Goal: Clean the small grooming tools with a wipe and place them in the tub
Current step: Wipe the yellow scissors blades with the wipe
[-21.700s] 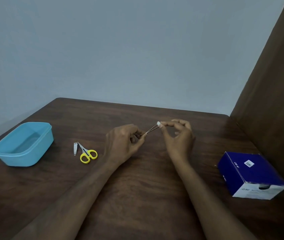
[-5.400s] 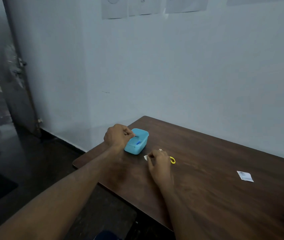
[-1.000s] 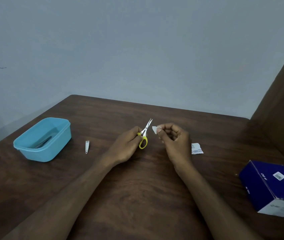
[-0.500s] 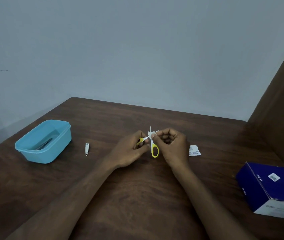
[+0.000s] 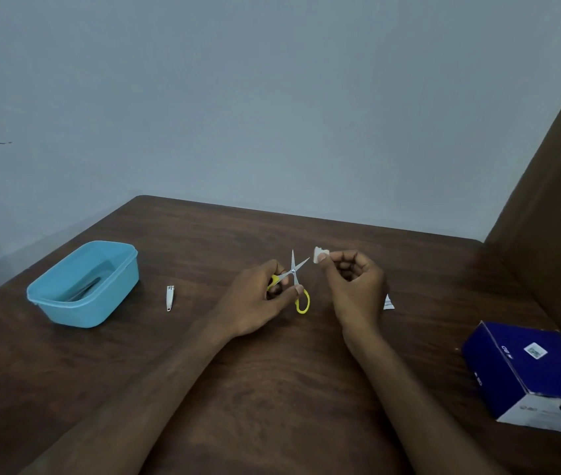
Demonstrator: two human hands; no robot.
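Note:
My left hand (image 5: 260, 296) grips small yellow-handled scissors (image 5: 295, 281) by the handles, blades spread open and pointing up. Just right of the blade tips, my right hand (image 5: 352, 286) pinches a small white wipe (image 5: 318, 254) between thumb and forefinger, clear of the blades. A silver nail clipper (image 5: 169, 297) lies on the dark wooden table, left of my left hand. Further left stands the light blue tub (image 5: 76, 306), and a dark slim tool lies inside it.
A torn white wipe sachet (image 5: 388, 302) lies behind my right wrist. A blue and white box (image 5: 529, 368) sits at the table's right side. A brown panel rises along the right edge, and a pale wall stands behind the table.
Half a second ago the wipe was pressed on the scissor blades. My right hand has drawn it away to the right, and the blades stand spread apart.

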